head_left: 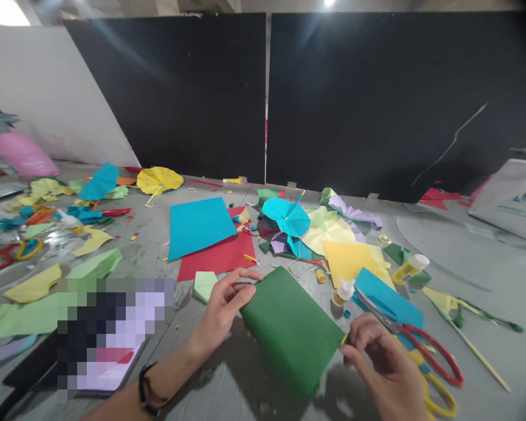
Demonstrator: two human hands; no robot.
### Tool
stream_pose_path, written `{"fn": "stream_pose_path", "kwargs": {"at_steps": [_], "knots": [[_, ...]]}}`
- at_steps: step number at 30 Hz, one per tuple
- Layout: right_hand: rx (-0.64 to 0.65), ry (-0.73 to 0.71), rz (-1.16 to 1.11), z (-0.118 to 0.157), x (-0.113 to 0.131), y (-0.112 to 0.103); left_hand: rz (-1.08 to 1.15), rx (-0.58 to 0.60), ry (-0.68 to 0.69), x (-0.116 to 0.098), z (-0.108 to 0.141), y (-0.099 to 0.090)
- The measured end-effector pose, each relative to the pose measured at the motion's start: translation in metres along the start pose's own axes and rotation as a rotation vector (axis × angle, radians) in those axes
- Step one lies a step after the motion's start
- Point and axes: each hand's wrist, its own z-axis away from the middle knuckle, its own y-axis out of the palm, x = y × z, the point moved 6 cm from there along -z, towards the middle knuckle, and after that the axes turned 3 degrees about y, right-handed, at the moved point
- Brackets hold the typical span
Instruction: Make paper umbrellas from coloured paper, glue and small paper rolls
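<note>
A sheet of dark green paper [291, 327] is held up off the grey table, its near side curving down. My left hand [228, 304] pinches its upper left edge between thumb and fingers. At the sheet's right corner, my right hand [377, 356] is closed, thumb against fingers. A tiny yellow bit shows at those fingertips; what it belongs to is hidden. Close to my right hand lie red-handled scissors [438, 351], yellow-handled scissors [440, 394] and a strip of blue paper [390, 298]. A small white-capped glue bottle [343, 291] stands just beyond the green sheet.
Blue paper [199, 227] overlaps red paper [223, 257] ahead. Paper umbrellas in blue [287, 216] and yellow [160, 180] lie farther back. A glue stick [409, 269] is at right. A partly blurred phone [109, 374] lies at left among scraps. Black panels [398, 99] border the table.
</note>
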Motion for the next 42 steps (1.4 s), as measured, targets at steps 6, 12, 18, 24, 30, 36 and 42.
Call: {"fn": "stream_pose_path", "kwargs": {"at_steps": [6,12,18,24,30,36,42], "knots": [[-0.043,-0.026,0.018,-0.002,0.003,-0.007,-0.079,0.025,0.036,-0.008,0.000,0.000],[-0.002,-0.018,0.038,-0.004,0.004,-0.006,-0.117,0.264,0.001,-0.013,0.008,0.015],[0.020,0.071,-0.015,-0.004,-0.002,-0.001,-0.114,0.409,-0.074,-0.007,0.015,0.027],[0.267,0.455,-0.162,0.014,-0.027,0.020,-0.279,0.498,-0.143,0.001,0.022,0.035],[0.363,0.619,-0.033,0.021,-0.036,0.028,-0.294,0.555,-0.218,0.005,0.022,0.039],[0.486,0.604,0.022,0.020,-0.020,0.041,-0.151,0.641,-0.316,0.009,0.027,0.054],[0.459,0.590,0.020,0.017,-0.016,0.044,-0.113,0.416,-0.274,0.012,0.019,0.046]]}}
